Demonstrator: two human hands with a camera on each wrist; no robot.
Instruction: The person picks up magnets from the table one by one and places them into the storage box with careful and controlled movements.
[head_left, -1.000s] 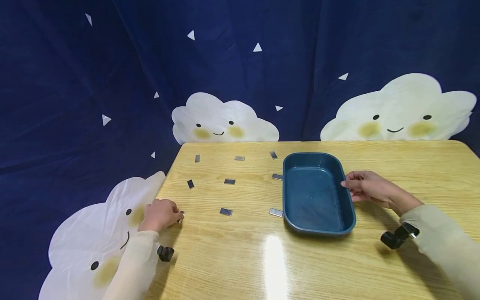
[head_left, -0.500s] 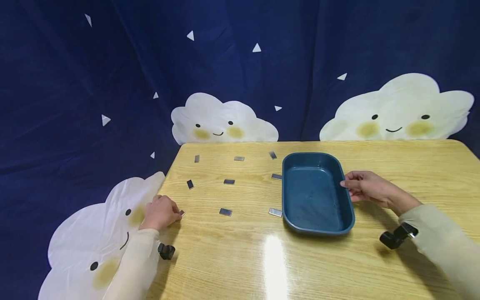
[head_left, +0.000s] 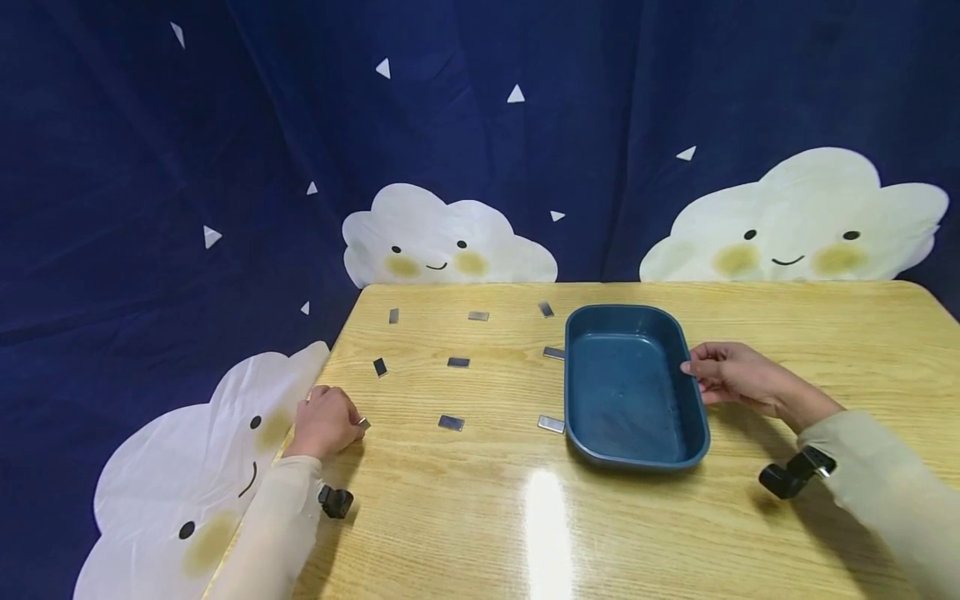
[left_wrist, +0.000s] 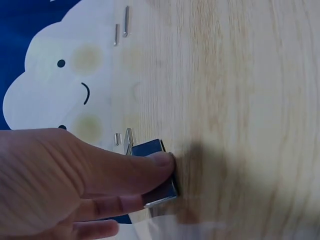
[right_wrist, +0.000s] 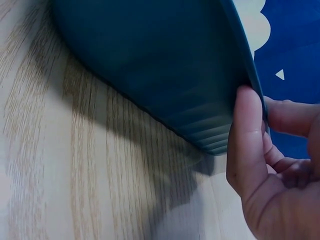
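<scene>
At the table's left edge my left hand pinches a small flat rectangular metal piece, dark and mirror-like. In the left wrist view the thumb lies across its face, and the fingers behind it are partly hidden. My right hand holds the right rim of a dark blue rectangular tub, thumb on the inner side and fingers outside. The right wrist view has the tub's ribbed outer wall beside the pinching fingers. Inside, the tub holds nothing.
Several similar metal pieces lie spread in rows left of the tub, among them a dark one, a pale one and one at the back. A blue curtain with white clouds hangs behind the wooden table.
My left hand has risen slightly with the metal piece between its fingertips, the piece's visible end shifting a little. The right hand and the tub stay in place.
</scene>
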